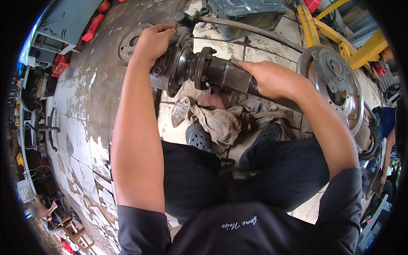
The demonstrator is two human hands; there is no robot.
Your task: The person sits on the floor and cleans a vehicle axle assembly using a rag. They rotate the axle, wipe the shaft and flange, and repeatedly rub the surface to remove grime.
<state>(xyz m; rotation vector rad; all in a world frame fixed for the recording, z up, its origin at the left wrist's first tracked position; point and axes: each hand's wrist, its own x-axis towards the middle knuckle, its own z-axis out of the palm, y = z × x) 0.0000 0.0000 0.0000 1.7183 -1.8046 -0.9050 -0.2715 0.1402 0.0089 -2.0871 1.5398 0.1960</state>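
A greasy vehicle axle assembly lies across the floor in front of me. My left hand (156,42) is bent over the top of its dark, flanged gear housing (180,63), fingertips curled down on the far side. My right hand (272,78) rests around the axle shaft (236,76), with a finger and thumb lying along the metal. Part of the grip is hidden under the palm. To the right stands a round metal wheel drum (348,91), next to my right forearm. Beyond my left hand is a smaller flat disc (127,44).
Soiled rags (221,127) lie between my shoes and the axle, near a reddish object (212,100). A long metal bar (255,29) runs behind, before a black toolbox (248,15). Yellow frame legs (310,25) stand at the back right. Other people are at both edges.
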